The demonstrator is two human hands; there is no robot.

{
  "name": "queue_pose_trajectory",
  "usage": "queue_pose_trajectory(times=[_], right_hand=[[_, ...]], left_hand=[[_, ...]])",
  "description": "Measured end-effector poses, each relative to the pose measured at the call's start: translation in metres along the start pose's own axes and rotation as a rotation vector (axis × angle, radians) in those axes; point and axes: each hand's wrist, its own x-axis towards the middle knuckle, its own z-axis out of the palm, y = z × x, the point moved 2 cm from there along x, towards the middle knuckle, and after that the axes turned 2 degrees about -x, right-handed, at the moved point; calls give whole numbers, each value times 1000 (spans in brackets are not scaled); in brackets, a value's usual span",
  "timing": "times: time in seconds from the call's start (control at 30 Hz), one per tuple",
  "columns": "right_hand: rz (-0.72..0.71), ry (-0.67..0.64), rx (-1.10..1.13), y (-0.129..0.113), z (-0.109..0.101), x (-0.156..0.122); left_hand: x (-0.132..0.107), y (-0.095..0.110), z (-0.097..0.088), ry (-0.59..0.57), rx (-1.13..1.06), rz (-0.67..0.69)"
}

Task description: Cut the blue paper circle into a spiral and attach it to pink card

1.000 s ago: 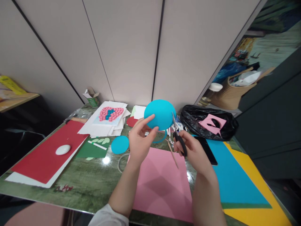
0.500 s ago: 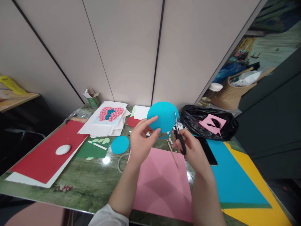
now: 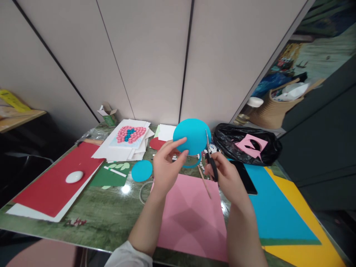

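Note:
My left hand (image 3: 168, 163) pinches the lower left edge of a round piece of blue paper (image 3: 193, 135), held up above the table. In my right hand (image 3: 224, 172) is a pair of scissors with black handles (image 3: 213, 168). Its blades lie at the disc's right edge, and a thin curled strip of blue paper (image 3: 193, 165) hangs below the disc. Under my hands lies a pink paper sheet (image 3: 191, 218), with a thin wooden stick (image 3: 205, 183) across its top right part. A smaller blue paper circle (image 3: 142, 171) rests left of my left hand.
On the left are red paper (image 3: 55, 181) with a white computer mouse (image 3: 74, 177) and green paper (image 3: 109, 178) with a marker. White sheets (image 3: 125, 154) bear a pink-and-blue beaded picture. To the right are a black plastic bag (image 3: 226, 142), a black tablet (image 3: 244, 178) and blue paper (image 3: 278, 207).
The blue strip hangs slightly lower and farther from the disc. Both hands, the disc and the scissors have shifted only a little.

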Motion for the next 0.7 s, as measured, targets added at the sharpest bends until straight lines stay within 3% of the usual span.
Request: queue_pose_trajectory(times=[0.7], right_hand=[[6, -9, -4, 1, 0, 0]], left_hand=[[-1, -1, 0, 40, -27, -44]])
